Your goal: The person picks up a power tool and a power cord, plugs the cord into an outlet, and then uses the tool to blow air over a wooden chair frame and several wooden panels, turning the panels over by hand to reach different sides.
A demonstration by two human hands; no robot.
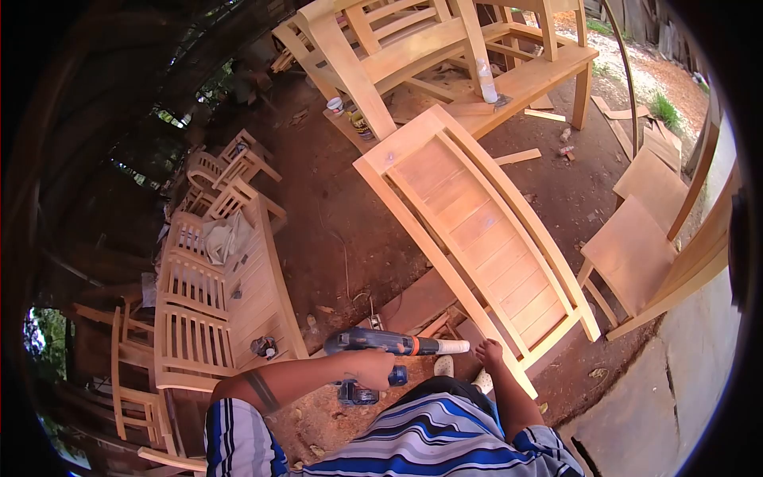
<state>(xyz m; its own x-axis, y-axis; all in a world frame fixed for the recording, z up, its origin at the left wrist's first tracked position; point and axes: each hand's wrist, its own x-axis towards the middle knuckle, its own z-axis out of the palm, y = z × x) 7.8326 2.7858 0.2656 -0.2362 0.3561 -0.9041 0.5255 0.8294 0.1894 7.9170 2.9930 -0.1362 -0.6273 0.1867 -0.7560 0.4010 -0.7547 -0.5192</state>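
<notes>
My left hand is wrapped round the handle of a dark blue and black cordless blower. An orange ring and a pale nozzle end the tube, which points right toward my other hand. In front of me a framed wooden panel with a curved rail and slatted infill slants from the bench down toward my feet. My right hand is closed on the panel's near long rail, close to its lower end; its fingertips are partly hidden.
A wooden table with chair frames on it stands behind the panel. To the left is a long slatted bench holding a cloth. Flat boards lean at right beside a concrete slab. Wood scraps litter the dirt floor.
</notes>
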